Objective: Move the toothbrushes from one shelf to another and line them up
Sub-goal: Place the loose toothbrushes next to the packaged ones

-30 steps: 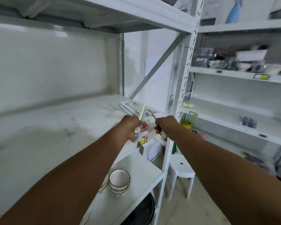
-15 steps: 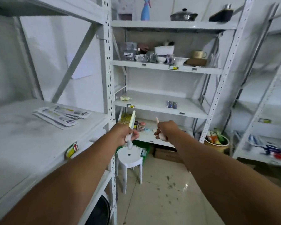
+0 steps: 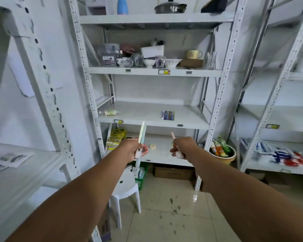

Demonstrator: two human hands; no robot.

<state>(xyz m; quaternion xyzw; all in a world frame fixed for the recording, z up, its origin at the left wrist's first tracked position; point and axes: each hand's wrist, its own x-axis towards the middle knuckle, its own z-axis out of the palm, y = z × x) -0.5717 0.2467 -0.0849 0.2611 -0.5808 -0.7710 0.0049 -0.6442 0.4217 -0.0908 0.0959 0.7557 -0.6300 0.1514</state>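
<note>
Left hand (image 3: 136, 149) is gripping a pale green toothbrush (image 3: 141, 132), right hand (image 3: 182, 146) is clutching a pink toothbrush (image 3: 173, 136), both held in mid-air facing the middle shelf (image 3: 147, 124). Best laying them flat, parallel, ends level.

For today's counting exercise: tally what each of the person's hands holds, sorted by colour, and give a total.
Pale green toothbrush, in the left hand: 1
Pale pink toothbrush, in the right hand: 1
Total: 2
</note>
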